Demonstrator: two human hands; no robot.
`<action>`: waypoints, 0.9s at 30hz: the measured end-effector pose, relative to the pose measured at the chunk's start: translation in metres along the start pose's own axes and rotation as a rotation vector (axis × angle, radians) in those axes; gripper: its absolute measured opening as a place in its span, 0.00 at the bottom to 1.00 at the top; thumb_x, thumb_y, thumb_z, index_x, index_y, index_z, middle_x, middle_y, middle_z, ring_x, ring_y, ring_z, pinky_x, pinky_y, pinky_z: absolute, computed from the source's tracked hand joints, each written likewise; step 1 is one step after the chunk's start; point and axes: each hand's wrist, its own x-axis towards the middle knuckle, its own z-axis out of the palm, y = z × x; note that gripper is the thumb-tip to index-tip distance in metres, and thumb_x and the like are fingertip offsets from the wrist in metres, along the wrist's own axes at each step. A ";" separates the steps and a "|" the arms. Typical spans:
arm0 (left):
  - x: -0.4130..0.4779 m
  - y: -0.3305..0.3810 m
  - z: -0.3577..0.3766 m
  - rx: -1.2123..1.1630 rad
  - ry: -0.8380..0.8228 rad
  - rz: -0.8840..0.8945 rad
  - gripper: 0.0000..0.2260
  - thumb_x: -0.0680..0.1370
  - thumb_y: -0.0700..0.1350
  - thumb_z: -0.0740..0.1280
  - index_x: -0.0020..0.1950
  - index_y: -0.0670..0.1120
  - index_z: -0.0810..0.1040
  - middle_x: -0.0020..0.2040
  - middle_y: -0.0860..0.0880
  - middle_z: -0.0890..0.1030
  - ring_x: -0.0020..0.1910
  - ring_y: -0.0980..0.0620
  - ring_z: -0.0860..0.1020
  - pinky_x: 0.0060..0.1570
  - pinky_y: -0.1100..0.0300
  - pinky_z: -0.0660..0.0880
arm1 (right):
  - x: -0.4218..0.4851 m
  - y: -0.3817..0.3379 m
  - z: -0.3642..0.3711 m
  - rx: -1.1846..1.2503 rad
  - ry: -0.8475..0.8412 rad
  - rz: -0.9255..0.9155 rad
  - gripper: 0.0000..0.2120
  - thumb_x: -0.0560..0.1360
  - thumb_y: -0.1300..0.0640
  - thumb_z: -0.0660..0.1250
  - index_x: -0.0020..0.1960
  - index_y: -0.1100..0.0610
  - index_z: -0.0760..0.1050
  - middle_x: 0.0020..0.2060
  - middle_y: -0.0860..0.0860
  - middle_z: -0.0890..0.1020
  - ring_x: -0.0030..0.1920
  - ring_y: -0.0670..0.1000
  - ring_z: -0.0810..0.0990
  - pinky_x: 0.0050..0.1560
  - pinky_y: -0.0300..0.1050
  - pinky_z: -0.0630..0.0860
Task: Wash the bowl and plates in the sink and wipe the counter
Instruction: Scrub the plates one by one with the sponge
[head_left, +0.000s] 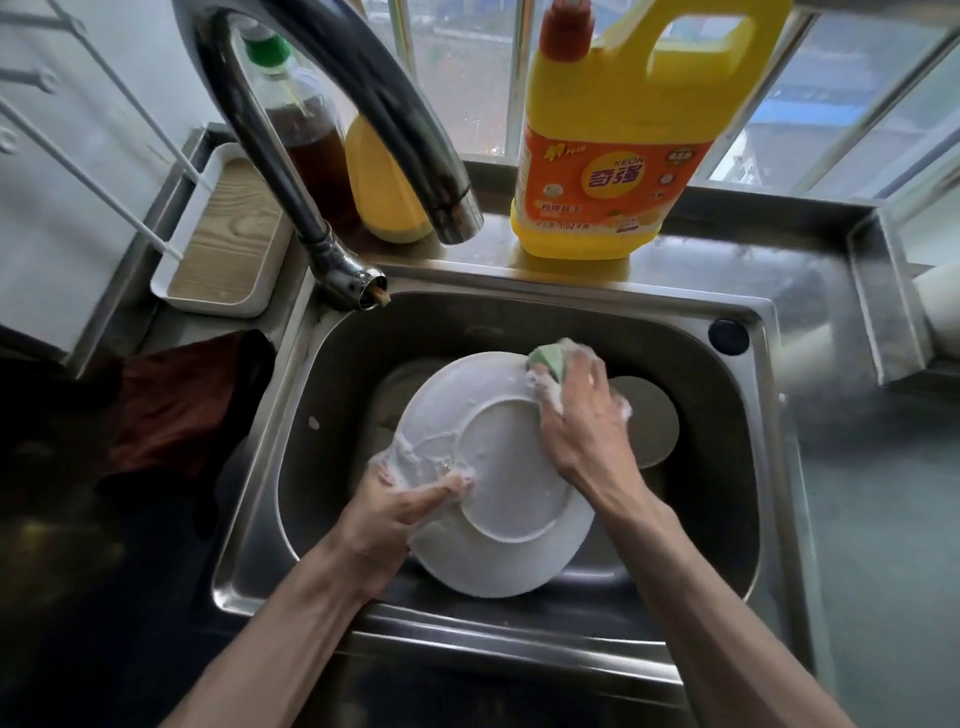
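Two hands: both are over the sink (748, 467) basin and wet with suds, working on one white plate (498, 483).
Left hand (400, 514): grips the plate at its near-left rim; the thumb lies across the underside, and the other fingers are hidden behind the plate.
Right hand (576, 426): fingers (589, 366) are curled over a green sponge (548, 359), pressing it against the plate's far-right rim.
Plate: held tilted above the basin, its underside and foot ring facing up, with foam streaks along the left rim.
Other dishes: a second dish (657, 431) lies in the basin just right of the right hand; another pale dish (397, 389) shows behind the plate's far-left rim, but I cannot tell its kind.
Sink: steel, set into the desk (862, 467), with a black cap (728, 336) at its far-right corner.
Faucet (332, 104): arches from the sink's far-left corner, its spout ending above the back rim.
Back edge of the desk: a yellow detergent jug (618, 156) stands behind the sink; a brown-liquid bottle (306, 135) and a small yellow bottle (384, 192) stand behind the faucet.
Left edge of the desk: a dark red cloth (171, 410) lies beside the sink, and a white tray (228, 249) with a wood-grain base sits beyond it.
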 end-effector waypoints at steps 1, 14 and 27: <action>0.000 0.000 -0.002 0.013 0.008 0.005 0.14 0.72 0.36 0.77 0.57 0.39 0.84 0.48 0.40 0.87 0.45 0.47 0.86 0.42 0.60 0.81 | 0.003 -0.003 0.003 -0.046 -0.018 -0.018 0.22 0.87 0.46 0.54 0.78 0.53 0.60 0.78 0.52 0.63 0.76 0.56 0.67 0.78 0.66 0.49; 0.003 0.004 -0.009 0.048 0.036 0.004 0.21 0.68 0.39 0.81 0.60 0.42 0.82 0.51 0.42 0.87 0.49 0.45 0.86 0.44 0.58 0.82 | 0.016 -0.050 0.018 -0.073 -0.200 -0.424 0.18 0.85 0.42 0.52 0.72 0.38 0.70 0.69 0.46 0.73 0.70 0.52 0.71 0.72 0.58 0.64; -0.005 0.018 -0.015 0.163 0.015 0.085 0.12 0.72 0.39 0.79 0.55 0.40 0.86 0.49 0.40 0.87 0.47 0.45 0.86 0.45 0.58 0.82 | 0.023 -0.017 0.007 0.400 0.041 0.209 0.26 0.76 0.34 0.61 0.72 0.37 0.70 0.62 0.46 0.79 0.63 0.54 0.78 0.67 0.55 0.74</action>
